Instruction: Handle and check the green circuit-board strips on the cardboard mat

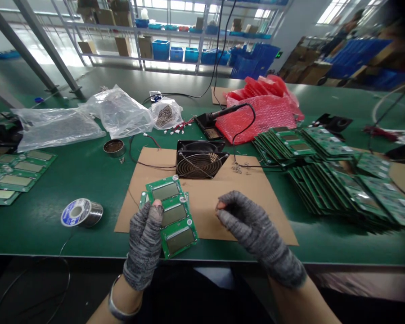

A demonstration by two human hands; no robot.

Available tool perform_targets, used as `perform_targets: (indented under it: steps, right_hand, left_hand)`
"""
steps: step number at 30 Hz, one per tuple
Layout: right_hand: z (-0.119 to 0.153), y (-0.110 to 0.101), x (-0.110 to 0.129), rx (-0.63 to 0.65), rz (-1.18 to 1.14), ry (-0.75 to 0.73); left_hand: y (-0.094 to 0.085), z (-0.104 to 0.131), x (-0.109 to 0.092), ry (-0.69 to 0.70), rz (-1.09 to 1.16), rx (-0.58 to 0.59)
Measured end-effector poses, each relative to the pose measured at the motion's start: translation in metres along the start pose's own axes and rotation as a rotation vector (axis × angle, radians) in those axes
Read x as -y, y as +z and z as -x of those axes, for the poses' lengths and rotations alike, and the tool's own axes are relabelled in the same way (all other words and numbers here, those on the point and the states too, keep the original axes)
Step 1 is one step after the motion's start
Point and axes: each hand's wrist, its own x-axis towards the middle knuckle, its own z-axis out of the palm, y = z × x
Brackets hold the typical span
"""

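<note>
The left hand (145, 245), in a grey knitted glove with bare fingertips, is closed around a green circuit board panel (172, 215). The panel carries three display sections in a row and is held tilted over the near edge of a brown cardboard sheet (249, 189); the thumb lies on its left edge, and a second board seems to sit behind it. The right hand (253, 229), in the same kind of glove, is beside the panel but apart from it. Its fingertips (221, 206) are pinched together; if they hold some small part, it is too small to tell.

The cardboard sheet lies on a green work table (87, 175). At its far edge stands a small black fan (199, 159) with a wire grille. Behind the fan a soldering iron (227, 111) rests on its stand, just beside a pile of red bubble wrap (266, 112). On the right side many green circuit boards (337, 180) lie in overlapping stacks. On the left, near the left hand, lies a spool of solder wire (83, 212), and further back a small round tin (114, 147). More boards (16, 173) lie at the left edge, and clear plastic bags (118, 112) lie behind them.
</note>
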Motion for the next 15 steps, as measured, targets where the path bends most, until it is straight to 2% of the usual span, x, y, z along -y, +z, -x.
perform_targets:
  steps: [6,11,15]
  right_hand:
    - [0.029,0.012,0.013,0.024,-0.24,0.065]
    - [0.036,0.015,0.012,0.098,-0.514,0.185]
    - [0.038,0.01,0.013,0.111,-0.588,0.195]
  left_hand:
    - [0.001,-0.012,-0.017,0.107,-0.085,0.025]
    - [0.002,-0.017,-0.028,0.129,-0.114,0.01]
    - [0.003,-0.019,-0.035,0.149,-0.123,0.024]
